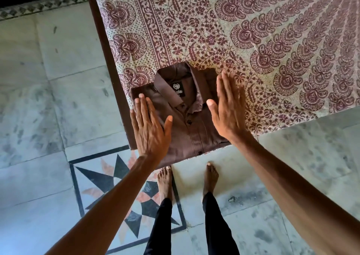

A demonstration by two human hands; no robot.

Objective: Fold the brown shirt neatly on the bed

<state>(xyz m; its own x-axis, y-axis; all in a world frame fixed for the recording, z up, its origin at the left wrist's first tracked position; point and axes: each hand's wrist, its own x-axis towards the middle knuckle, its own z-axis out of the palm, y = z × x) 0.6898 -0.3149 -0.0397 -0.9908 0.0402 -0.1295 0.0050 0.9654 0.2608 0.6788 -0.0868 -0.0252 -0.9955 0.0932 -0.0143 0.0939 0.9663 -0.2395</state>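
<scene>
Head view, and the brown shirt [187, 122] is down to a tidy rectangle at the near left corner of the bed [253, 40]. It lies front up, with the collar [171, 83] at the far end, the neck label [177, 90] showing and the buttons [188, 121] running down the middle. Its near edge reaches the bed's near edge and may hang just over it.

Both hands are released, grasping nothing. The left hand [150, 130] lies flat with straight fingers on the shirt's left side. The right hand [228, 110] is flat too, along the right edge and half over the sheet. It's blurred, so I can't tell whether it presses down.

This looks like the finishing pass, squaring and smoothing. To do it well, keep the palms flat and sweep outward from the button line so no crease gets trapped. Then nudge the two long edges parallel, and slide the bundle further onto the bed so the hem doesn't droop. The right collar tip looks a little rumpled and deserves a press.

The bed carries a cream sheet printed in maroon florals and fans, with a dark brown edge [109, 60] down its left side. Below is a pale, mottled stone floor [39, 99] with a black and orange star inlay [120, 178]. Bare feet [165, 178] stand beside it under dark trousers.
</scene>
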